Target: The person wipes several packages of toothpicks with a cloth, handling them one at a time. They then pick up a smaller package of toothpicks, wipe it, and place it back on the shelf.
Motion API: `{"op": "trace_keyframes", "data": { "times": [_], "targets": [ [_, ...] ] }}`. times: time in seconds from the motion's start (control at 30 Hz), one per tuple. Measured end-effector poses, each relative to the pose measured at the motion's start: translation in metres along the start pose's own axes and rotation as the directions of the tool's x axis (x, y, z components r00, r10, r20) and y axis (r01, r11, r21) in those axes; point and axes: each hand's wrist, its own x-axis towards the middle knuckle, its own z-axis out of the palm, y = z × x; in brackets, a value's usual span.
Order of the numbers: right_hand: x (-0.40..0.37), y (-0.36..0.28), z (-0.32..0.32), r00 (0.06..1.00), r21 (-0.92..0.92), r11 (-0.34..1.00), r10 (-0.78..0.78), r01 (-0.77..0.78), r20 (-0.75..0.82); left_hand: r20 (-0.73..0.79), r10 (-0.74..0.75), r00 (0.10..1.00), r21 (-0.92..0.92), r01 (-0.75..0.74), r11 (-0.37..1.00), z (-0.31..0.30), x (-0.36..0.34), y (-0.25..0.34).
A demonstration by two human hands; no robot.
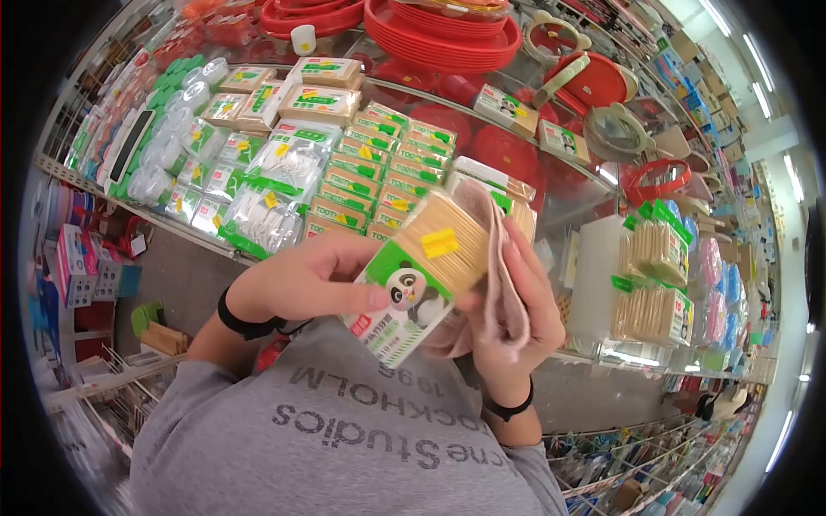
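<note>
My left hand point(314, 279) grips the lower left part of a pack of wooden sticks point(443, 245), its thumb on the green and white panda label. A yellow sticker is on the pack's clear upper part. In my right hand point(525, 301) is a pinkish cloth point(497, 284), folded against the right side of the pack. The pack is tilted, in front of my chest and above the shelf edge. Behind it lie rows of green-labelled toothpick boxes point(353, 172).
Red plastic trays point(447, 39) are stacked at the back. Bagged goods point(275, 163) and plastic containers point(163, 142) fill the left of the shelf. More stick packs point(658, 249) stand on the right, beside a white divider point(594, 275). Lower racks flank me.
</note>
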Motion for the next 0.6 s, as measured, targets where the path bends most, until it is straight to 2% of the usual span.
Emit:
{"op": "trace_keyframes", "data": {
  "times": [0.03, 0.1, 0.13, 0.17, 0.2, 0.27, 0.3, 0.37, 0.4, 0.5, 0.6],
  "targets": [
    [0.005, -0.006, 0.006, 1.000, 0.013, 1.000, -0.014, 0.014, -0.009, 0.011, -0.011, 1.000, -0.001, 0.011, 1.000, 0.002, -0.002, -0.001],
    [0.009, -0.012, 0.020, 0.999, 0.015, 1.000, -0.014, 0.015, -0.041, -0.052, 0.100, 0.994, 0.068, -0.097, 0.993, 0.006, -0.005, -0.003],
    [0.009, -0.013, 0.027, 0.997, 0.023, 0.998, -0.066, 0.066, -0.028, -0.094, 0.170, 0.981, 0.095, -0.161, 0.982, 0.010, -0.005, 0.000],
    [0.009, -0.014, 0.033, 0.993, 0.031, 0.992, -0.119, 0.119, -0.015, -0.073, 0.158, 0.985, 0.100, -0.150, 0.984, 0.012, -0.007, 0.000],
    [0.009, -0.018, 0.039, 0.993, 0.020, 0.993, -0.112, 0.112, -0.035, -0.176, 0.218, 0.960, 0.076, -0.208, 0.975, 0.013, -0.010, -0.001],
    [0.008, -0.024, 0.048, 0.983, 0.129, 0.981, -0.158, 0.145, 0.093, -0.367, 0.332, 0.869, 0.097, -0.319, 0.943, 0.008, -0.017, -0.011],
    [0.008, -0.023, 0.048, 0.985, 0.125, 0.982, -0.152, 0.142, 0.079, -0.356, 0.325, 0.876, 0.100, -0.311, 0.945, 0.008, -0.017, -0.013],
    [0.009, -0.019, 0.049, 0.927, 0.042, 0.956, -0.292, 0.291, 0.236, -0.542, 0.452, 0.708, 0.122, -0.466, 0.876, 0.007, -0.019, -0.014],
    [0.008, -0.018, 0.051, 0.923, 0.034, 0.950, -0.309, 0.310, 0.231, -0.581, 0.461, 0.671, 0.142, -0.474, 0.869, 0.008, -0.019, -0.012],
    [0.007, -0.021, 0.052, 0.933, 0.077, 0.965, -0.262, 0.250, 0.246, -0.566, 0.480, 0.670, 0.172, -0.473, 0.864, 0.005, -0.022, -0.014],
    [0.005, -0.020, 0.051, 0.928, 0.069, 0.962, -0.272, 0.263, 0.255, -0.586, 0.499, 0.639, 0.174, -0.502, 0.847, 0.010, -0.019, -0.016]
  ]
}}
